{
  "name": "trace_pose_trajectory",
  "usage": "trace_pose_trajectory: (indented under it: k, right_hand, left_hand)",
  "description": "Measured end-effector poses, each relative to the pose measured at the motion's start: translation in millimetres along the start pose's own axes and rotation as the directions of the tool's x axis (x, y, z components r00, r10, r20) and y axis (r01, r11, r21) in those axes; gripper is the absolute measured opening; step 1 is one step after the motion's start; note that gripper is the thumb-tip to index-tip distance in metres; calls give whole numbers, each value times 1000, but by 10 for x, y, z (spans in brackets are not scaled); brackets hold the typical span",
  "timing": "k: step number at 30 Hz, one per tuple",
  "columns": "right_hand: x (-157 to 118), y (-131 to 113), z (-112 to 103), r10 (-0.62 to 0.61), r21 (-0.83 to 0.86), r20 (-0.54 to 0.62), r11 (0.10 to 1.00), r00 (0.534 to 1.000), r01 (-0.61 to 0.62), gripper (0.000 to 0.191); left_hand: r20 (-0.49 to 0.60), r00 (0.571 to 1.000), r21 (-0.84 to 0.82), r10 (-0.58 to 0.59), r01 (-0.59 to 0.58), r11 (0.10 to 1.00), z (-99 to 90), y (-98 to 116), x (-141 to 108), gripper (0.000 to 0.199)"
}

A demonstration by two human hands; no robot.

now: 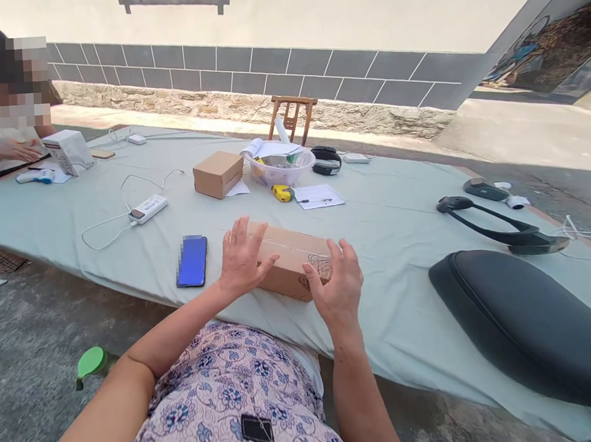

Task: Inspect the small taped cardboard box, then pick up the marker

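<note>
A long cardboard box [290, 258] lies on the pale green tablecloth right in front of me, with dark scribble-like marks near its right end. My left hand [242, 261] rests at the box's left end, fingers spread and thumb along the near top edge. At the other end, my right hand [336, 278] touches the box with its fingers apart, over part of the marks. Neither hand is closed around it. To the left of my left hand lies a phone [192, 261] with a blue screen.
Behind the box stand a smaller carton [218, 174], a lilac basin [283, 175] with papers, a yellow tape measure [282, 193] and a paper sheet with pens [319, 197]. A white power strip [148, 208] trails cable. At right lies a black padded seat [526, 320]. Another person sits far left.
</note>
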State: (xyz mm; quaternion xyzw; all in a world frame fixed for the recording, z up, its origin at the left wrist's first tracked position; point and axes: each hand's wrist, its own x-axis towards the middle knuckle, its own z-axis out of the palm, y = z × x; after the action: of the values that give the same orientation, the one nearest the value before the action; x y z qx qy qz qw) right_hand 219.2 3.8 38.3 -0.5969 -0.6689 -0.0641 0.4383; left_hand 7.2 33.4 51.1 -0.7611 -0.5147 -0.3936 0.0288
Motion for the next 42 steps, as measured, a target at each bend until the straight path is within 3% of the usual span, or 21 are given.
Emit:
trace_pose_trajectory:
  k: [3, 6, 11, 18, 22, 27, 31, 33, 37, 40, 42]
  right_hand:
    - [63, -68, 91, -84, -107, 92, 990, 992, 93, 58]
    - [53, -60, 194, -73, -148, 117, 985, 990, 90, 54]
    - [19, -2, 234, -82, -118, 88, 989, 993, 92, 63]
    - [46, 42, 144, -120, -111, 182, 984, 976, 142, 59]
    - [97, 201, 72, -120, -101, 242, 984, 963, 148, 64]
    - [303, 408, -46, -121, -46, 348, 988, 930, 146, 70]
    - [555, 286, -96, -133, -87, 389, 980, 912, 180, 78]
    - [663, 130, -105, -170, -122, 463, 960, 870, 253, 85]
    - [818, -141, -112, -59, -198, 717, 938, 694, 285, 95]
    - [893, -190, -115, -16, -180, 816, 943, 578, 280, 95]
    - [932, -161, -118, -34, -159, 832, 942, 554, 297, 96]
  left_hand:
    - [133, 986, 95, 102, -115, 989, 43, 60, 93, 59]
    - [212, 968, 135, 135, -166, 977, 86, 67, 114, 52]
    - [222, 957, 119, 185, -215, 969, 70, 12, 108, 59]
    - [266, 943, 128, 201, -241, 962, 61, -39, 119, 66]
    - [276, 935, 93, 222, -256, 962, 67, -75, 139, 65]
    - [318, 914, 112, 253, -301, 947, 58, -98, 187, 66]
    - [377, 895, 163, 238, -317, 934, -3, -33, 212, 67]
    - [428, 879, 186, 210, -313, 931, -69, 17, 232, 67]
    - [557, 817, 162, 151, -285, 945, -226, 66, 363, 67]
    - [661, 741, 114, 119, -255, 960, -299, 26, 556, 80]
    - [728, 673, 54, 126, -240, 969, -305, -20, 702, 100]
